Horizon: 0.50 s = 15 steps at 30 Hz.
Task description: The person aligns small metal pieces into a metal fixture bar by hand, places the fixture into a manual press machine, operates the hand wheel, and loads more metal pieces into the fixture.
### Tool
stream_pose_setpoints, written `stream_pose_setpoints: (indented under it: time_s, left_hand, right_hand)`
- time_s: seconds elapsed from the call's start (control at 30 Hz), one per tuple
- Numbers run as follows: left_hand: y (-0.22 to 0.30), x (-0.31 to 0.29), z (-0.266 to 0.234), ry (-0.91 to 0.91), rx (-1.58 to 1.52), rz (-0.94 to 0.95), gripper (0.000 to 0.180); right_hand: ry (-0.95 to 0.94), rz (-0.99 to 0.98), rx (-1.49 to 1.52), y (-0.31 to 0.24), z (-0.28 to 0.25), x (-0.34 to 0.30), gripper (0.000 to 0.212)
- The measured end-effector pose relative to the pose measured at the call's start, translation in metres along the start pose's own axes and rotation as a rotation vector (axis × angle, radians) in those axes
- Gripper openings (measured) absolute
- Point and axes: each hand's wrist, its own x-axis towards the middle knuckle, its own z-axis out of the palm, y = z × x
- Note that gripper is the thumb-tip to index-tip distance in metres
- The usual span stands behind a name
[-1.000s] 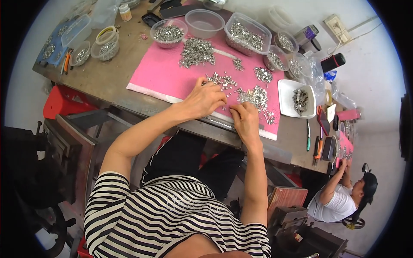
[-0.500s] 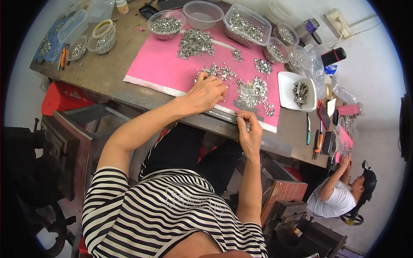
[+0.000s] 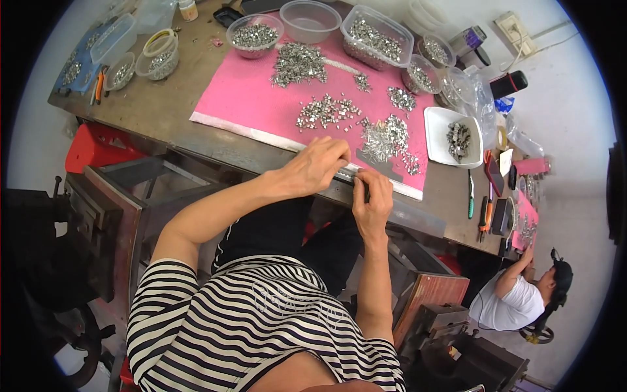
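Observation:
At the near edge of the pink mat [image 3: 245, 98], my right hand [image 3: 373, 201] grips the right end of a narrow metal strip [image 3: 344, 174] between thumb and fingers. Small shiny bits show along the strip. My left hand [image 3: 316, 168] is bent over the strip, just left of the right hand. Its thumb and fingers are pinched together, and whatever they hold is hidden. Beyond the hands lies a loose pile of small silvery metal pieces [image 3: 326, 112]. Further right is a pile of thin shiny pins and pieces [image 3: 385, 140], beside a flat grey plate [image 3: 379, 166].
Clear tubs of metal parts [image 3: 372, 38] line the mat's far side. A white tray [image 3: 434, 137] stands to the right, near pliers [image 3: 485, 215] and a green-handled tool [image 3: 470, 202]. More tubs [image 3: 157, 62] sit far left. Another person [image 3: 513, 297] works at the far right.
My left hand has come from the loose metal pieces back toward me, down to the strip beside my right hand. The right hand has shifted slightly left and nearer.

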Motion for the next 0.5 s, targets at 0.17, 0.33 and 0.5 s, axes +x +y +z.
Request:
stream_pose_setpoints:
  time_s: [0.17,0.33,0.5]
  left_hand:
    - [0.005,-0.005,0.013,-0.009,0.124,0.067,0.007]
    - [0.004,-0.006,0.018,-0.001,0.189,0.109,0.009]
    - [0.003,-0.007,0.02,0.015,0.25,0.16,0.009]
  right_hand:
    - [-0.019,-0.059,0.074,0.005,-0.006,0.0,0.015]
    - [0.017,0.337,0.495,0.016,-0.004,-0.011,0.014]
    - [0.025,0.334,0.481,0.017,-0.003,-0.011,0.014]
